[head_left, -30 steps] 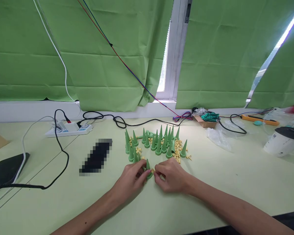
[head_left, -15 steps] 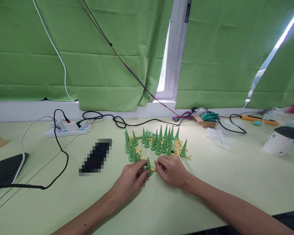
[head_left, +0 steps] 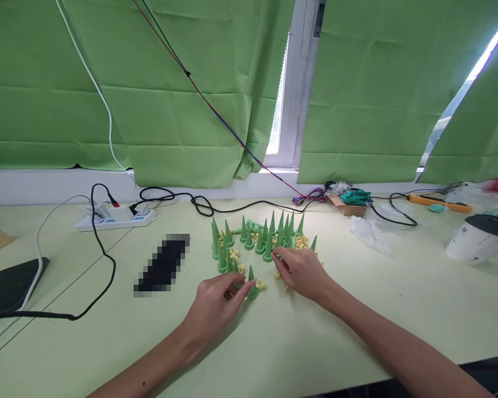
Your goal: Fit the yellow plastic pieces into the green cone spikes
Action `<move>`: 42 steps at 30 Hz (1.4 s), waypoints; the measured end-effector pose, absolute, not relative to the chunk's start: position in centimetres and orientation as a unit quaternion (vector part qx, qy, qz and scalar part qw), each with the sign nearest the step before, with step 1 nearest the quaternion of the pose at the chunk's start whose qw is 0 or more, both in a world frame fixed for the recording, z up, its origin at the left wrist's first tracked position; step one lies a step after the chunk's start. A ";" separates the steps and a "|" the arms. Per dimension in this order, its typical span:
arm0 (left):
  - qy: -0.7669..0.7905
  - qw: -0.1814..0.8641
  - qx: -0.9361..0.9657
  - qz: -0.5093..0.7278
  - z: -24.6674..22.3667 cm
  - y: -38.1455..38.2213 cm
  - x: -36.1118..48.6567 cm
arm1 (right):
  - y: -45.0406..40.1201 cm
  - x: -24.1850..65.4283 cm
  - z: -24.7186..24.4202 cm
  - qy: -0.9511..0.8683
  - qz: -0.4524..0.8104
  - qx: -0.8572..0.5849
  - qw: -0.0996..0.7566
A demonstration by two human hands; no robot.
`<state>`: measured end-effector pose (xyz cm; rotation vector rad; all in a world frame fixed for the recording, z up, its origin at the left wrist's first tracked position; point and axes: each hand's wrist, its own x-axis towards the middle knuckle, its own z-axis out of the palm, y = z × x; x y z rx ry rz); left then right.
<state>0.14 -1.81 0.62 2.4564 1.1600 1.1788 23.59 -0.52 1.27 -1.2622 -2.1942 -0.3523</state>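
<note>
My left hand rests on the table beside a green cone on a round base. The thumb tip meets the cone's left side, and the index finger is apart from it. A small yellow piece sticks out to the cone's right. My right hand is at the front of a cluster of upright green cones. Its thumb and index fingertips come together there; what lies between them is hidden. Small yellow pieces are scattered around the cluster, some partly under the right hand.
A black pixelated patch lies left of the cones. Further left are a power strip, black and white cables and a dark flat device. Toward the right stand a small cardboard box, clear plastic bags and a white container.
My right hand has moved away from the near cone's yellow piece, up to the cone cluster. My left hand has drawn slightly left, its fingers loosening from the near cone.
</note>
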 end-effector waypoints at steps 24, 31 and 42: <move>0.231 0.020 0.951 0.202 0.7 -2.3 0.3 | -1.2 22.8 1.7 -0.851 -0.072 -0.520 -0.011; 0.233 0.027 0.953 0.192 0.8 -2.3 0.2 | -1.0 22.7 1.5 -0.855 -0.078 -0.512 -0.011; 0.223 0.033 0.959 0.172 1.0 -2.6 0.2 | -1.4 22.0 2.0 -0.853 -0.061 -0.516 0.054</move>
